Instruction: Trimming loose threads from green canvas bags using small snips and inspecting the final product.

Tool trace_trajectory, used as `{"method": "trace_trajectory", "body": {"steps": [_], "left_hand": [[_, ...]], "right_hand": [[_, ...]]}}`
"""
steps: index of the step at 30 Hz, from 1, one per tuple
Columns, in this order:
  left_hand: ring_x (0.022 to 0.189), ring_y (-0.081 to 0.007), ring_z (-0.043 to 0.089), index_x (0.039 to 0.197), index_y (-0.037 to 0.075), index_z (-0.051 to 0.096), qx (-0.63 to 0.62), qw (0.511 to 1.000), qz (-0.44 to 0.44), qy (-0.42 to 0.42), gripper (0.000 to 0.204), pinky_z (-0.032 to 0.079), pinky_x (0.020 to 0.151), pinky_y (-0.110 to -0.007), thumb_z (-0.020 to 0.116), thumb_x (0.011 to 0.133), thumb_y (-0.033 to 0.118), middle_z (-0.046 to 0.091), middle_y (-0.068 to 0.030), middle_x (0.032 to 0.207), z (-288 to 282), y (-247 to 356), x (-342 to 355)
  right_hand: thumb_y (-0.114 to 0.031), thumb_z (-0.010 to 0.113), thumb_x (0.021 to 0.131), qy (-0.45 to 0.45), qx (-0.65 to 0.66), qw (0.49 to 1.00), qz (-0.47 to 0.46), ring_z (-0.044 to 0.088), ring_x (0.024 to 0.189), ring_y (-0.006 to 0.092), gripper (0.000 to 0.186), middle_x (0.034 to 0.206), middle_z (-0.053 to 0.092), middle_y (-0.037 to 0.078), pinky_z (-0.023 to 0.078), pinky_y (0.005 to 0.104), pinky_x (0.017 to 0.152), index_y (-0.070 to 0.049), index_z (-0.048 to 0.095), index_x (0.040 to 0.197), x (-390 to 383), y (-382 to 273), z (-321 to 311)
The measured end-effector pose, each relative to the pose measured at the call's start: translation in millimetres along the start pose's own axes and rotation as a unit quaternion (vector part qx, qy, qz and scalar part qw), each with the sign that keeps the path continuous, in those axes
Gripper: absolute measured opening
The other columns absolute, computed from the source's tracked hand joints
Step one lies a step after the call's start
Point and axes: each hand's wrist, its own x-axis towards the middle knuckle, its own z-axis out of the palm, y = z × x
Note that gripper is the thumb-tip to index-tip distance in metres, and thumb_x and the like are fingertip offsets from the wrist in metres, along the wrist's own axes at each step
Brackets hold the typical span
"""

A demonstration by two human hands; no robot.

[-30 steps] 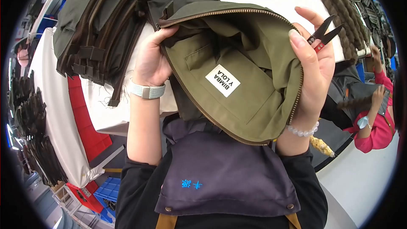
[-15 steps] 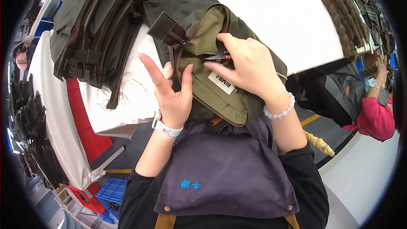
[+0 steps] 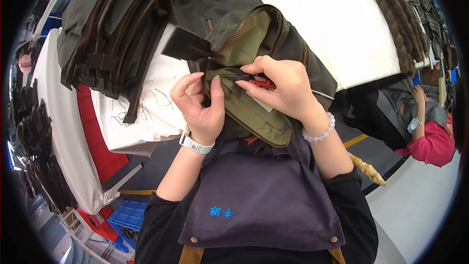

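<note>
A dark green bag lies on the white table in front of me. Its zipped mouth gapes, showing an olive lining. My right hand is closed on small red-handled thread snips, whose metal blades point left over the lining. At the left side of the mouth, my left hand pinches the zip edge between thumb and curled fingers. A white label on the lining is mostly covered by my right hand. The dark zip-end tab sticks out above my left hand.
A stack of dark green zipped pieces lies left on the white table, with loose threads below it. Brown braided bundles line the far right edge. A person in a pink top is at right. Blue crates stand lower left.
My right hand has lowered, and the red handle of the snips shows more. The left forefinger, stretched out before, has curled in to the zip edge. The label is more covered.
</note>
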Motion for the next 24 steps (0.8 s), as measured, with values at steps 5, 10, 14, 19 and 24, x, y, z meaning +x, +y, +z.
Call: {"method": "trace_trajectory", "body": {"steps": [5, 10, 14, 19, 24], "left_hand": [[0.08, -0.0136, 0.062, 0.13, 0.003, 0.035, -0.014, 1.0, -0.005, -0.024, 0.048, 0.049, 0.067, -0.024, 0.063, 0.093, -0.01, 0.059, -0.0115, 0.102, 0.8, 4.6, 5.5], [0.079, -0.0137, 0.062, 0.129, 0.003, 0.035, -0.003, 1.0, -0.004, -0.031, 0.048, 0.05, 0.067, -0.024, 0.063, 0.093, -0.01, 0.059, -0.0116, 0.101, 0.3, 5.7, 6.4], [0.08, -0.0133, 0.062, 0.129, 0.003, 0.036, -0.009, 0.999, 0.0, -0.031, 0.047, 0.05, 0.068, -0.024, 0.064, 0.092, -0.01, 0.058, -0.0113, 0.103, 0.6, 4.4, 7.0], [0.082, -0.0134, 0.062, 0.13, 0.003, 0.037, 0.003, 0.999, -0.007, -0.036, 0.047, 0.05, 0.07, -0.025, 0.063, 0.093, -0.01, 0.058, -0.0111, 0.105, -0.1, 6.5, 8.1], [0.087, -0.0142, 0.063, 0.131, 0.002, 0.036, -0.008, 0.999, -0.013, -0.038, 0.046, 0.05, 0.071, -0.025, 0.061, 0.094, -0.008, 0.057, -0.0121, 0.108, 0.1, 6.1, 7.0]], "right_hand": [[-0.01, 0.086, 0.076, -0.001, -0.002, 1.0, -0.005, 0.073, 0.067, 0.0215, 0.027, 0.083, 0.074, 0.01, 0.057, 0.0273, 0.059, 0.001, 0.066, 0.091, 1.4, 2.0, 1.2], [-0.01, 0.085, 0.077, -0.003, 0.004, 1.0, -0.004, 0.073, 0.069, 0.0214, 0.025, 0.084, 0.074, 0.009, 0.057, 0.0277, 0.06, 0.0, 0.066, 0.09, 3.8, 0.4, -0.3], [-0.009, 0.084, 0.078, -0.033, -0.018, 0.999, 0.011, 0.073, 0.071, 0.0212, 0.024, 0.085, 0.074, 0.009, 0.057, 0.0278, 0.06, -0.001, 0.066, 0.091, 8.8, -5.4, -5.0], [-0.01, 0.084, 0.078, -0.013, -0.017, 1.0, -0.014, 0.072, 0.068, 0.0207, 0.023, 0.082, 0.073, 0.007, 0.056, 0.0279, 0.059, -0.002, 0.066, 0.091, 9.9, -4.2, -3.4], [-0.011, 0.085, 0.078, -0.019, -0.005, 1.0, 0.012, 0.072, 0.068, 0.0206, 0.025, 0.082, 0.073, 0.007, 0.055, 0.0274, 0.059, -0.001, 0.067, 0.093, 7.0, -4.6, -0.2]]}}
